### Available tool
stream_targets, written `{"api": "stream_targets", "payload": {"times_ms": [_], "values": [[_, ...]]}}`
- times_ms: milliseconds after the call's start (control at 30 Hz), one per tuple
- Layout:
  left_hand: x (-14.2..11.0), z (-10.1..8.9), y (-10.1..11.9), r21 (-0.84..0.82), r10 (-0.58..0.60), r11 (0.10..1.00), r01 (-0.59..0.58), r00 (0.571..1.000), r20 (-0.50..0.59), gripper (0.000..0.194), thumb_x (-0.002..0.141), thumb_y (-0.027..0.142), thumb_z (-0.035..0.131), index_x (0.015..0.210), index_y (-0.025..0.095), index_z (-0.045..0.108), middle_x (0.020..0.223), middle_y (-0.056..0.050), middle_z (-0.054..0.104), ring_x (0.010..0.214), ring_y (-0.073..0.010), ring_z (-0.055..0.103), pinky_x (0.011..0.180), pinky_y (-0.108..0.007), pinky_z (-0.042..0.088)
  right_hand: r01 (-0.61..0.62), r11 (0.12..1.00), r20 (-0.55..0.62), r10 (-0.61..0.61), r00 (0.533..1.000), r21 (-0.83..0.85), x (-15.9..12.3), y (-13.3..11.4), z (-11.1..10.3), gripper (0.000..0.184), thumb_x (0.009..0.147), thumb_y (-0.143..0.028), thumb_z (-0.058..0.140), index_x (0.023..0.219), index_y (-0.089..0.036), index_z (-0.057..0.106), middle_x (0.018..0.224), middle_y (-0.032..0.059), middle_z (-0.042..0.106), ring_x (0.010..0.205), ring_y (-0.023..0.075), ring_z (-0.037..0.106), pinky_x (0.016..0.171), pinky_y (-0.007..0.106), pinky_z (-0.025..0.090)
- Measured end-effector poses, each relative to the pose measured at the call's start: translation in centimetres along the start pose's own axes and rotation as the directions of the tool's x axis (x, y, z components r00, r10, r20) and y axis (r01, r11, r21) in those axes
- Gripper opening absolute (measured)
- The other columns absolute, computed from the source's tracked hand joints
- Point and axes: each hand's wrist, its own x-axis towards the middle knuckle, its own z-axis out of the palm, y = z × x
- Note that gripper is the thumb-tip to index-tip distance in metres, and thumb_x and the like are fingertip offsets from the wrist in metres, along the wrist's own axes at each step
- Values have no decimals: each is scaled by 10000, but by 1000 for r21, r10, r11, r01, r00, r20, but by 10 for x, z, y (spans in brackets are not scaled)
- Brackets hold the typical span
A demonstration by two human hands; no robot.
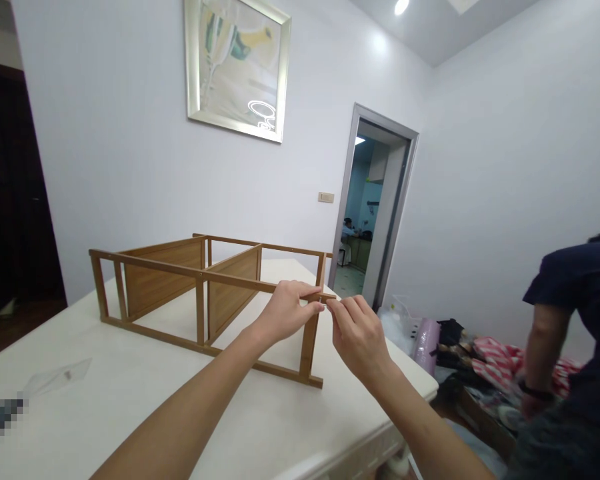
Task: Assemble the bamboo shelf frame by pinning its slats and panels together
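A brown wooden shelf rack [153, 267] lies on its side on the white table [145, 393], with its slatless panels upright. My left hand [293, 307] is closed around the near end of the rack's upper rail, thumb below and fingers on top. Close beside it, my right hand [357, 327] is pinched at the rail's end, the fingertips almost meeting my left thumb. A tiny shiny metal piece [323, 302] shows between the two hands, too small to name. Whatever sits in my right fingertips is mostly hidden.
A clear plastic bag [60, 377] lies on the table at left. At right stands a person in a dark shirt [590, 320], near a pile of red-and-white cloth [500, 353] and a purple roll [427, 343]. Beyond the table is a doorway [375, 200].
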Motion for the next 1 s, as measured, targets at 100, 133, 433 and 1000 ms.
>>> {"api": "stream_targets", "payload": {"times_ms": [100, 133, 433, 1000], "values": [[-1, 0, -3, 27, 16, 1000, -15, 1000, -15, 193, 783, 228, 658, 946, 226, 763, 943, -33, 767, 892, -205, 679, 869, -317, 512, -8, 1000, 11, 8, 1000, 19, 0, 1, 1, 252, 927, -71, 388, 874, -175, 611, 735, 70, 536, 696, 206, 427, 661, 344, 365], [-2, 0, -4, 41, 24, 999, -22, 999, -26, 190, 780, 232, 667, 943, 226, 763, 953, -35, 766, 902, -208, 680, 877, -321, 511, -18, 999, 22, 17, 1000, 34, 1, 3, 1, 253, 929, -76, 389, 873, -174, 616, 728, 66, 530, 694, 203, 428, 654, 339, 361], [-7, -4, -26, 126, 102, 987, -98, 995, -22, 383, 786, 38, 531, 1068, 216, 721, 1074, -27, 745, 987, -188, 670, 958, -345, 481, -96, 966, 133, 65, 989, 239, 16, 9, 3, 222, 926, -113, 463, 819, -171, 650, 690, 30, 520, 674, 161, 425, 639, 294, 309], [-28, 8, -51, 378, 283, 912, -157, 909, -305, 379, 855, 39, 459, 1136, 224, 634, 1168, -71, 671, 1131, -217, 584, 984, -424, 451, -125, 851, 282, -28, 959, 511, -28, -28, 22, 201, 886, -73, 452, 833, -177, 614, 772, 64, 534, 765, 189, 463, 633, 304, 385]]}}
